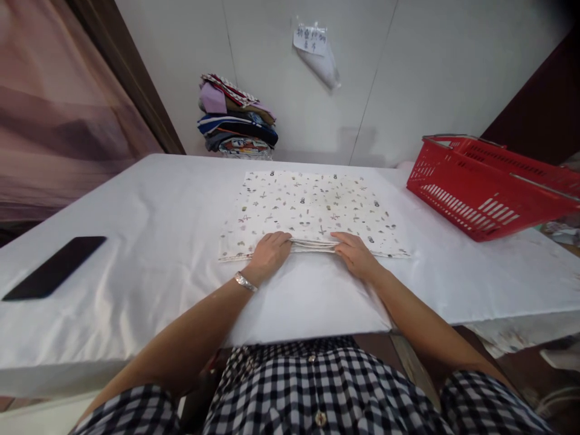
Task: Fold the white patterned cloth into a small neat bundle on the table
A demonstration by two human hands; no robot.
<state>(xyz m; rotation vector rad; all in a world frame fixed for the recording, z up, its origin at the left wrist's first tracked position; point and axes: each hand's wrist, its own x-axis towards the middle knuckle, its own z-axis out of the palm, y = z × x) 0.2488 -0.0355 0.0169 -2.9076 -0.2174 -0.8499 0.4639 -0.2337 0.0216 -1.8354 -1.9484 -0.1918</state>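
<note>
A folded white cloth (pixel 312 202) with small printed figures lies flat on the white-covered table (pixel 172 205), its layered near edge facing me. My left hand (pixel 272 251) grips that edge left of the middle, fingers on top and thumb hidden. On the right of the middle, my right hand (pixel 356 254) pinches the same edge, fingers above and thumb at the front. Between the two hands the stacked layers bulge up slightly.
A red plastic basket (pixel 475 187) stands on the table at the right. At the left lies a dark flat rectangular object (pixel 57 266). A stack of folded fabrics (pixel 238 118) rises by the back wall, where a paper note (pixel 310 39) hangs in plastic.
</note>
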